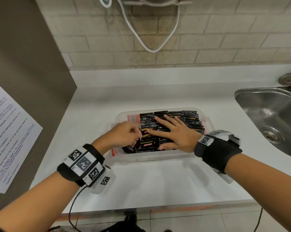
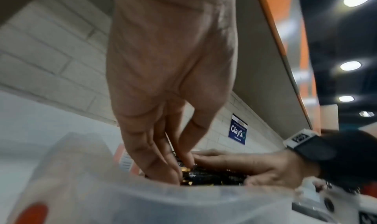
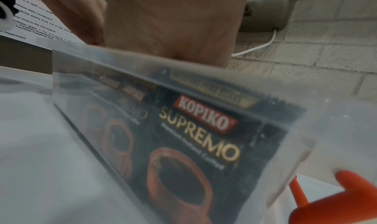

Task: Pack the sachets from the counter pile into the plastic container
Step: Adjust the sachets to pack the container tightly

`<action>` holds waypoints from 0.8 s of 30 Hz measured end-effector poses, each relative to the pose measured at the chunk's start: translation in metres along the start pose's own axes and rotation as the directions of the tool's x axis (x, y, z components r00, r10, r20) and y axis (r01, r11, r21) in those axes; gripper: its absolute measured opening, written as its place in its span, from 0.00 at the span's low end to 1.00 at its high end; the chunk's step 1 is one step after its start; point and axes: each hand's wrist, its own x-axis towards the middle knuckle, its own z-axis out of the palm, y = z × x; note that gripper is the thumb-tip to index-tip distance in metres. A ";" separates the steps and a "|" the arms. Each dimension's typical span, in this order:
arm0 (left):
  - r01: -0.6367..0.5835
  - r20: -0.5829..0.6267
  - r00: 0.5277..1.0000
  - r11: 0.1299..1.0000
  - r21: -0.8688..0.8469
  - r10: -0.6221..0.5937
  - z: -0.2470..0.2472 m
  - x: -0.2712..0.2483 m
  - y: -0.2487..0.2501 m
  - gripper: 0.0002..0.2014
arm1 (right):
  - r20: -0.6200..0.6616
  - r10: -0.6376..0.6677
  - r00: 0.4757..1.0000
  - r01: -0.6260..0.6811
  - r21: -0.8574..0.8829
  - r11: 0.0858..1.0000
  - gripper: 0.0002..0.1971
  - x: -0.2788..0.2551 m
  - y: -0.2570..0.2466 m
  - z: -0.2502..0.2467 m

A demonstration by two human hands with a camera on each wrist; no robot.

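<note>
Both hands in the container (image 1: 158,158): right hand (image 1: 176,133) flat, fingers spread on the sachets (image 1: 188,118); left hand (image 1: 123,133) curled, apparently pinching one, view blurred.

Translucent plastic container (image 1: 158,157) – glossy foil sachets (image 1: 190,118) inside; smooth white counter (image 1: 141,181), shiny steel sink (image 1: 267,111) – matt brick wall (image 1: 208,39).
</note>
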 end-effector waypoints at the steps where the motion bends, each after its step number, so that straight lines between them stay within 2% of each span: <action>1: -0.021 0.051 0.999 0.994 0.109 0.015 0.000 -0.001 -0.002 0.13 | 0.004 -0.004 1.000 0.004 0.005 1.000 0.32 0.000 0.000 0.000; 4: -0.069 0.144 0.989 0.942 0.328 0.022 0.004 0.000 -0.006 0.07 | 0.013 -0.012 1.000 0.012 0.009 1.000 0.31 0.001 0.002 -0.001; 9: -0.107 0.215 0.977 0.890 0.444 0.010 0.011 0.009 -0.007 0.07 | 0.026 0.000 1.000 0.001 -0.003 1.000 0.30 0.001 0.000 -0.001; 12: -0.116 0.211 0.977 0.868 0.482 0.014 0.015 0.013 -0.008 0.05 | 0.032 0.009 0.999 -0.008 -0.011 1.000 0.31 0.001 -0.001 -0.002; 15: -0.139 0.180 0.982 0.884 0.447 0.063 0.011 0.010 -0.006 0.02 | 0.042 0.026 0.999 -0.025 -0.006 1.000 0.31 0.001 -0.001 -0.002; 19: -0.185 0.164 0.978 0.901 0.393 0.129 -0.011 -0.003 0.004 0.11 | 0.049 0.023 0.999 -0.023 0.001 1.000 0.31 0.001 -0.001 -0.003; 22: -0.218 0.117 0.973 0.959 0.184 0.198 -0.028 -0.013 0.012 0.10 | 0.055 0.026 0.998 -0.026 0.009 1.000 0.32 0.002 -0.001 -0.003; 24: -0.261 0.053 0.965 0.963 0.065 0.258 -0.034 -0.018 0.016 0.11 | 0.060 0.035 0.998 -0.036 0.008 0.999 0.31 0.002 -0.001 -0.004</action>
